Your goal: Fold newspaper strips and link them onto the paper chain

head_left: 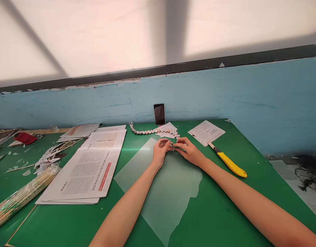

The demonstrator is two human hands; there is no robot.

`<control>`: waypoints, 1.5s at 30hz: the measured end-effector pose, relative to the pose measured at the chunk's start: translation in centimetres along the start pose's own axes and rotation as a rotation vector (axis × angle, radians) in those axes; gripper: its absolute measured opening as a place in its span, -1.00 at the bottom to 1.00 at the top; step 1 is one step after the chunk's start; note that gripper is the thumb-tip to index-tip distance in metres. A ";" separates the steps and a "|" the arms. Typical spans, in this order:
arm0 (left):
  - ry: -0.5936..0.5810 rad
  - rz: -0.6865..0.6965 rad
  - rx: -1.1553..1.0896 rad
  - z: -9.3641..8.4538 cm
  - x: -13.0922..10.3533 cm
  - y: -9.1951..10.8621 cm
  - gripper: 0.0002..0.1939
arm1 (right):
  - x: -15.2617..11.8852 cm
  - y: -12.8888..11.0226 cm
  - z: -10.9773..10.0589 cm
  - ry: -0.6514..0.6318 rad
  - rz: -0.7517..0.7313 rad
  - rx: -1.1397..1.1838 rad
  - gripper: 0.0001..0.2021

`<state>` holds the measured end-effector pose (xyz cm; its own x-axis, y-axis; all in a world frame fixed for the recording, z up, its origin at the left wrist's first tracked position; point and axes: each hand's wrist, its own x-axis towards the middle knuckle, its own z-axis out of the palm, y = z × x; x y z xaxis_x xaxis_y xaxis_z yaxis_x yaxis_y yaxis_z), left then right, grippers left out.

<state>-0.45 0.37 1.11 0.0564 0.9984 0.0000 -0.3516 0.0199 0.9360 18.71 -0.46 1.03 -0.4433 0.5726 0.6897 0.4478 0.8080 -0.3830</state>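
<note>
My left hand (pixel 161 151) and my right hand (pixel 188 151) meet above a translucent sheet (pixel 170 185) with a ragged right edge. Both pinch a small folded piece of paper (pixel 171 145), mostly covered by the fingertips. Just behind them, a zigzag chain of folded paper (pixel 147 131) curves off to the left, its right end close to my right fingers. Whether that end joins the held piece I cannot tell. Some of the chain rests on small printed paper pieces (pixel 170 127). To the right of my right hand lies a yellow-handled utility knife (pixel 231 164), its tip touching a square of printed paper (pixel 206 132).
A phone (pixel 159 114) leans against the blue wall. Stacked newspapers (pixel 88 168) lie left of the sheet. Beyond them are bundled thin sticks (pixel 26 192) in plastic, paper scraps (pixel 48 157) and a red object (pixel 25 138). The green table (pixel 250 206) ends at the right.
</note>
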 end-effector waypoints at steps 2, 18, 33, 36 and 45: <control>-0.011 0.003 0.009 0.0 0.0 0.0 -0.55 | -0.1 0.1 0.2 -0.008 -0.008 -0.006 -0.73; -0.065 0.044 0.097 0.3 -0.3 0.1 -0.55 | 0.5 -0.7 0.0 0.000 0.107 0.067 -0.89; -0.047 0.027 0.133 0.5 -0.5 0.0 -0.65 | 0.3 -0.2 0.5 0.030 0.143 0.085 -0.88; -0.066 0.037 0.117 0.5 -0.5 0.1 -0.63 | 0.2 -0.1 0.6 0.033 0.162 0.092 -0.88; -0.084 0.016 0.118 0.8 -0.7 0.4 -0.58 | 0.1 -0.1 0.5 0.006 0.199 0.128 -0.92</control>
<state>0.09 -0.41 1.76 0.1314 0.9905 0.0401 -0.2405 -0.0074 0.9706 18.19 -0.45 0.81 -0.3516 0.7215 0.5965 0.4234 0.6908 -0.5861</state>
